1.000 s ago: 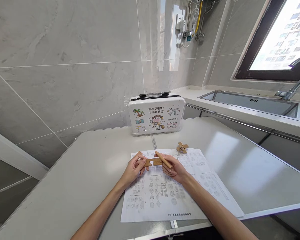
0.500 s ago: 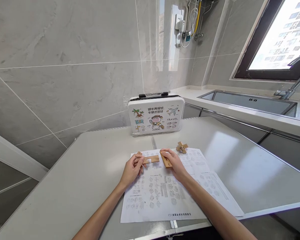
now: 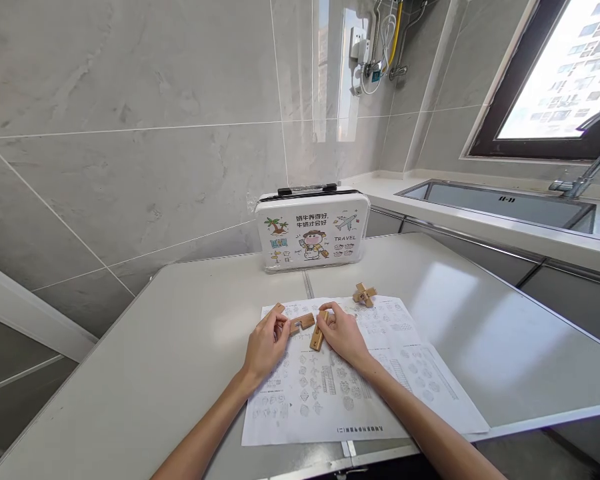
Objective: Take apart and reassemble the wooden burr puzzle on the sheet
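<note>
My left hand (image 3: 264,348) is closed on a notched wooden puzzle piece (image 3: 307,321), whose cut-out end sticks out to the right. Another wooden end (image 3: 279,307) shows above its fingers; whether it is a separate piece is hidden. Between the fingertips of my right hand (image 3: 345,337) is a wooden bar (image 3: 317,341) marked with a 2, tilted and just right of the notched piece. Both hands are over a printed sheet (image 3: 325,417) covered with small diagrams. Beyond my right hand, a cross-shaped wooden puzzle (image 3: 365,295) rests at the sheet's far edge.
A white cartoon-printed case (image 3: 313,233) with a black handle stands at the back of the table (image 3: 195,320), near the tiled wall. To the right are a counter with a sink (image 3: 500,203) and a faucet (image 3: 577,185).
The numbered bar in my right hand has turned more upright, with its marked end now lower and further left. The notched piece in my left hand has tilted and drawn slightly left.
</note>
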Demonstrator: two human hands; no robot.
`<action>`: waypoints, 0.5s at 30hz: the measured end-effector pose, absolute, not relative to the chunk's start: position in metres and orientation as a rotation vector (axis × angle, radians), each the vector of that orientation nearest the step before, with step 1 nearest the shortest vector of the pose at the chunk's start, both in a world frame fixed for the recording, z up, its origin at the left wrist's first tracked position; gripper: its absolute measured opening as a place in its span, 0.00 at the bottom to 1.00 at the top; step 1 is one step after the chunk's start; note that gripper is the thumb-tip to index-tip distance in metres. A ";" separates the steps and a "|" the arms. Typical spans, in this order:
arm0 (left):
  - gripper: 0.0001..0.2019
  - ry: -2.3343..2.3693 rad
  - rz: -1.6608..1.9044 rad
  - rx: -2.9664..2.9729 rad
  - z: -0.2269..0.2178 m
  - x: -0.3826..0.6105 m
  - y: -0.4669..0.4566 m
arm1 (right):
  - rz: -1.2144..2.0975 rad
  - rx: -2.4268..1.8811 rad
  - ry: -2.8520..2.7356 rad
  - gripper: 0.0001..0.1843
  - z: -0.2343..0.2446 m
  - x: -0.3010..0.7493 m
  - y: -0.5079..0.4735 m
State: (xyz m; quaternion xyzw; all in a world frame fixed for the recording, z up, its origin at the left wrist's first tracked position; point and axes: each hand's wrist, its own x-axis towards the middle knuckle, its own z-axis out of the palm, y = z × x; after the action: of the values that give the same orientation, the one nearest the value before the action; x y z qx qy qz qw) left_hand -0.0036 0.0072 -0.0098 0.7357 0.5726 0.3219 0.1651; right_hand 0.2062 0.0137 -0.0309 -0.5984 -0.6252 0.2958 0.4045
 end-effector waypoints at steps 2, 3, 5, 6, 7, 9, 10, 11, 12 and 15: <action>0.11 1.599 0.907 2.138 -0.009 -0.003 0.006 | 0.719 -1.544 -1.587 0.12 -0.031 0.206 0.013; 0.11 1.578 0.894 2.159 -0.009 -0.002 0.005 | 0.704 -1.560 -1.592 0.12 -0.031 0.206 0.013; 0.10 1.531 0.846 2.194 -0.009 -0.001 0.004 | 0.666 -1.597 -1.612 0.11 -0.031 0.206 0.014; 0.10 1.504 0.814 2.206 -0.009 -0.001 0.004 | 0.643 -1.619 -1.630 0.11 -0.031 0.207 0.014; 0.10 1.472 0.783 2.216 -0.009 0.000 0.003 | 0.617 -1.644 -1.651 0.11 -0.032 0.207 0.014; 0.10 1.397 0.724 2.248 -0.009 0.000 0.002 | 0.558 -1.694 -1.702 0.10 -0.033 0.206 0.014; 0.10 1.359 0.700 2.273 -0.008 0.000 0.001 | 0.530 -1.715 -1.727 0.09 -0.033 0.206 0.014; 0.11 1.327 0.679 2.303 -0.008 0.000 0.001 | 0.507 -1.732 -1.750 0.09 -0.034 0.206 0.014; 0.11 1.305 0.663 2.336 -0.007 0.000 0.000 | 0.492 -1.746 -1.771 0.09 -0.034 0.206 0.014; 0.11 1.284 0.644 2.412 -0.007 -0.001 -0.001 | 0.463 -1.760 -1.818 0.09 -0.035 0.204 0.014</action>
State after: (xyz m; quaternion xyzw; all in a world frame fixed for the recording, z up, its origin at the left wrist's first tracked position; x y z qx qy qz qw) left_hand -0.0007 -0.0008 -0.0066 0.8471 0.4512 0.2262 0.1664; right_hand 0.2042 0.0139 -0.0348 -0.6568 -0.6782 0.1726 0.2807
